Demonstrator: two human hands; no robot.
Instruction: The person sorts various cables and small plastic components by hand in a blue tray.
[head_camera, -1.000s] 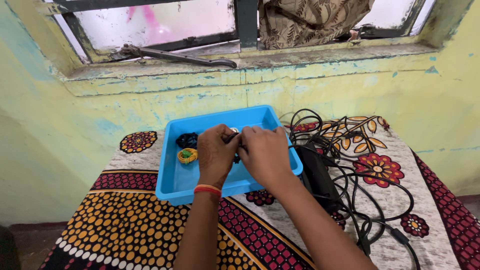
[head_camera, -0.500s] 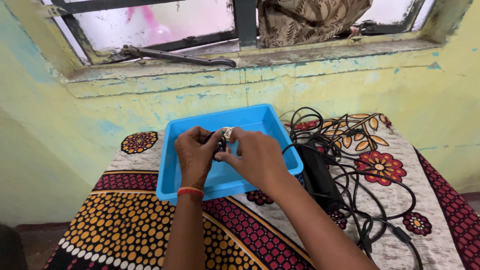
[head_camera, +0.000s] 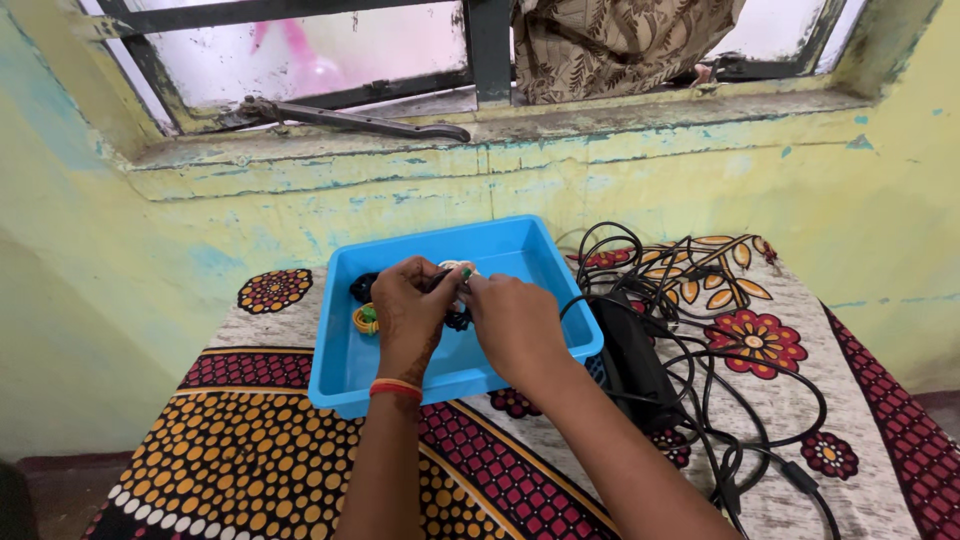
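Observation:
A blue plastic tray (head_camera: 520, 250) sits on a patterned cloth over a table. Both hands meet above its middle. My left hand (head_camera: 412, 310), with a red and orange bangle on the wrist, and my right hand (head_camera: 512, 322) pinch the same small item (head_camera: 462, 270), whitish with a green bit, between their fingertips. Under the hands lies a dark coiled thing (head_camera: 458, 320). A yellow ring with a green centre (head_camera: 364, 318) and a black coiled piece (head_camera: 364, 287) lie in the tray's left part.
A tangle of black cables (head_camera: 690, 330) with a black adapter block (head_camera: 630, 360) lies right of the tray. The floral cloth (head_camera: 220, 450) covers the table. Behind are a yellow-green wall and a window ledge with a metal latch bar (head_camera: 350, 118).
The hands have shifted left and back over the tray; they stay together on the small item. The yellow ring and black coil at the tray's left show again.

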